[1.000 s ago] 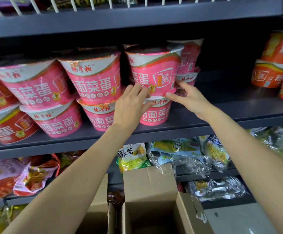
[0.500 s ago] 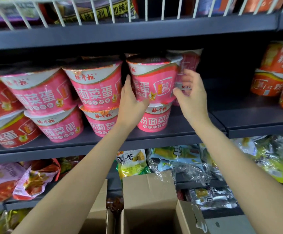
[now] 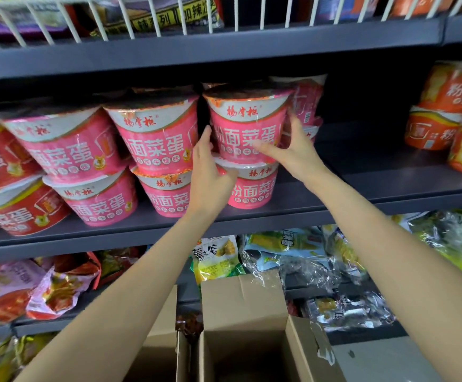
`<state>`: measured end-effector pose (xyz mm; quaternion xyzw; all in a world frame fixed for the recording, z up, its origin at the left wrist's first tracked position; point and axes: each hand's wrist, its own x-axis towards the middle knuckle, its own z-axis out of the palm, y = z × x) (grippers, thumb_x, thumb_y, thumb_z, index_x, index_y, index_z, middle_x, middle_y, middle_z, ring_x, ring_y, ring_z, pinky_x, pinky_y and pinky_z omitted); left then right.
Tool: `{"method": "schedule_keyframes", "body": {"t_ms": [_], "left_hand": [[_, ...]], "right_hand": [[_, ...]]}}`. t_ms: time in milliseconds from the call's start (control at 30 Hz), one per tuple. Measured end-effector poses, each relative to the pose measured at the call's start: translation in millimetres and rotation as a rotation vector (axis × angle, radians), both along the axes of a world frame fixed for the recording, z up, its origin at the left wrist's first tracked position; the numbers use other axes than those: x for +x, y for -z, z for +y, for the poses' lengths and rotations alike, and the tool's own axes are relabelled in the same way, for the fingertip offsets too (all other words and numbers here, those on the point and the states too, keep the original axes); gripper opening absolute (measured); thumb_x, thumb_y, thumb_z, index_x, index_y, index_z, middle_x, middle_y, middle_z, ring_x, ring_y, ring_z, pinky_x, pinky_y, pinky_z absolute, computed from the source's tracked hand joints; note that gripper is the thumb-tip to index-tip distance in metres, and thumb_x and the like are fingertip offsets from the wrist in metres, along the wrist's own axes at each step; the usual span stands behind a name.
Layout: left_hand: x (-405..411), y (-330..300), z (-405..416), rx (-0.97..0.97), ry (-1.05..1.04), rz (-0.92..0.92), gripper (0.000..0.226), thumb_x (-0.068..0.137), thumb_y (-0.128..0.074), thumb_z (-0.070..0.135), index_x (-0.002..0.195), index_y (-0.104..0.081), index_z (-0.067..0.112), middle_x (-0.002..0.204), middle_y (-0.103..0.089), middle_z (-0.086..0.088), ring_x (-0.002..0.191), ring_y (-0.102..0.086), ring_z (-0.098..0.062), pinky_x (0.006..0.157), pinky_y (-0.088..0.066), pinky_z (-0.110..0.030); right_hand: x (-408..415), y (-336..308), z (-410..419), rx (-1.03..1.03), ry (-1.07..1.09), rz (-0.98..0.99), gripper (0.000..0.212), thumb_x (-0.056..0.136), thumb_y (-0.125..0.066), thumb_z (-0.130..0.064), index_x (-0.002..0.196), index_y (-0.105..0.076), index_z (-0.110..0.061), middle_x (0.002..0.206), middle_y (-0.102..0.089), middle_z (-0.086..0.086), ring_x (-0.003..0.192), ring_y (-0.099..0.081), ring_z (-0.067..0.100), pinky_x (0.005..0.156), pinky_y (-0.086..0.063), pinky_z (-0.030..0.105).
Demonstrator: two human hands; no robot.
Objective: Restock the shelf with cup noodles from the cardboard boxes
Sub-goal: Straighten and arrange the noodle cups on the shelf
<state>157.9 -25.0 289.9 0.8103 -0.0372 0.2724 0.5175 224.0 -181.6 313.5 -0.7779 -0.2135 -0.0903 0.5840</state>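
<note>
A pink cup of noodles (image 3: 247,125) sits on top of another pink cup (image 3: 254,190) on the grey shelf (image 3: 334,199). My left hand (image 3: 209,172) touches its left side with fingers upright. My right hand (image 3: 293,148) grips its right side, thumb across the front and fingers round the far side. Its label faces me. More pink cups (image 3: 152,136) stand stacked in twos to the left. An open cardboard box (image 3: 247,323) lies below, between my arms.
Orange cups (image 3: 444,111) stand at the right end of the same shelf, with bare shelf between them and the pink ones. A white wire rail (image 3: 141,20) edges the shelf above. Snack bags (image 3: 293,255) fill the shelf below. Red cups (image 3: 1,166) stand far left.
The top cup has turned so its full label faces front. Both hands rose from its base to its sides, and the view moved closer to the shelf.
</note>
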Motion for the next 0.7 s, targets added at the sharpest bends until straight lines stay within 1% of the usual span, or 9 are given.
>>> {"method": "schedule_keyframes", "body": {"t_ms": [67, 133, 233, 333, 400, 467, 567, 633, 700], "left_hand": [[8, -8, 3, -0.051, 0.046, 0.058, 0.084, 0.084, -0.059, 0.006, 0.152, -0.012, 0.020, 0.155, -0.024, 0.000, 0.138, -0.028, -0.011, 0.112, -0.032, -0.037], [7, -11, 3, -0.053, 0.111, 0.064, 0.088, 0.077, -0.058, 0.012, 0.152, -0.014, 0.023, 0.152, -0.032, 0.001, 0.137, -0.034, -0.013, 0.111, -0.036, -0.043], [0, -7, 7, -0.048, 0.115, 0.034, 0.083, 0.073, -0.056, 0.021, 0.150, -0.024, 0.027, 0.147, -0.039, 0.008, 0.133, -0.039, -0.006, 0.109, -0.039, -0.038], [-7, 1, 11, -0.015, 0.099, 0.002, 0.072, 0.081, -0.060, 0.012, 0.146, -0.032, 0.024, 0.139, -0.043, 0.012, 0.125, -0.044, 0.001, 0.106, -0.038, -0.025], [-9, 0, 10, -0.081, 0.066, -0.005, 0.067, 0.086, -0.061, 0.004, 0.144, -0.033, 0.019, 0.136, -0.046, 0.009, 0.120, -0.046, 0.003, 0.102, -0.036, -0.017], [-4, -5, 9, -0.131, 0.039, 0.033, 0.070, 0.087, -0.061, 0.004, 0.147, -0.028, 0.016, 0.143, -0.041, 0.002, 0.127, -0.042, -0.004, 0.106, -0.036, -0.022], [4, -13, 6, -0.122, 0.106, 0.125, 0.083, 0.082, -0.061, 0.009, 0.151, -0.019, 0.020, 0.149, -0.037, -0.001, 0.135, -0.037, -0.012, 0.110, -0.037, -0.039], [2, -12, 2, -0.100, 0.123, 0.129, 0.087, 0.073, -0.060, 0.016, 0.151, -0.022, 0.026, 0.144, -0.043, 0.003, 0.131, -0.043, -0.011, 0.107, -0.040, -0.041], [-3, -7, -1, -0.094, 0.099, 0.114, 0.087, 0.074, -0.061, 0.015, 0.151, -0.022, 0.028, 0.146, -0.039, 0.004, 0.132, -0.040, -0.010, 0.107, -0.038, -0.037]], "right_hand": [[2, 1, 0, 0.003, 0.005, 0.008, 0.093, 0.076, -0.077, -0.035, 0.149, -0.020, -0.020, 0.143, -0.044, -0.004, 0.123, -0.047, 0.007, 0.099, -0.040, 0.024], [4, 2, -3, 0.011, 0.005, 0.012, 0.088, 0.078, -0.075, -0.033, 0.148, -0.023, -0.019, 0.142, -0.046, -0.002, 0.124, -0.047, 0.008, 0.099, -0.041, 0.023], [4, 1, -9, -0.023, -0.041, 0.031, 0.082, 0.082, -0.071, -0.033, 0.148, -0.024, -0.020, 0.142, -0.046, -0.003, 0.122, -0.046, 0.006, 0.097, -0.040, 0.021], [1, 0, -14, -0.010, -0.095, 0.081, 0.073, 0.085, -0.068, -0.030, 0.146, -0.028, -0.022, 0.130, -0.049, -0.012, 0.122, -0.046, 0.006, 0.106, -0.040, 0.033], [-4, 2, -16, -0.012, 0.010, 0.011, 0.069, 0.085, -0.069, -0.032, 0.143, -0.034, -0.021, 0.129, -0.047, -0.010, 0.122, -0.046, 0.008, 0.108, -0.040, 0.040], [-10, 7, -12, -0.027, 0.156, -0.094, 0.068, 0.086, -0.069, -0.033, 0.144, -0.036, -0.019, 0.136, -0.043, -0.001, 0.122, -0.047, 0.013, 0.105, -0.043, 0.042], [-16, 13, -2, -0.067, 0.174, -0.151, 0.072, 0.087, -0.066, -0.034, 0.147, -0.028, -0.018, 0.142, -0.043, 0.000, 0.125, -0.047, 0.013, 0.103, -0.044, 0.037], [-15, 11, 1, -0.100, 0.117, -0.131, 0.076, 0.087, -0.066, -0.031, 0.148, -0.024, -0.018, 0.143, -0.044, -0.001, 0.128, -0.045, 0.012, 0.104, -0.042, 0.036], [-14, 6, 1, -0.098, 0.058, -0.090, 0.076, 0.087, -0.067, -0.022, 0.149, -0.023, -0.017, 0.141, -0.046, -0.002, 0.124, -0.046, 0.009, 0.101, -0.040, 0.030]]}}
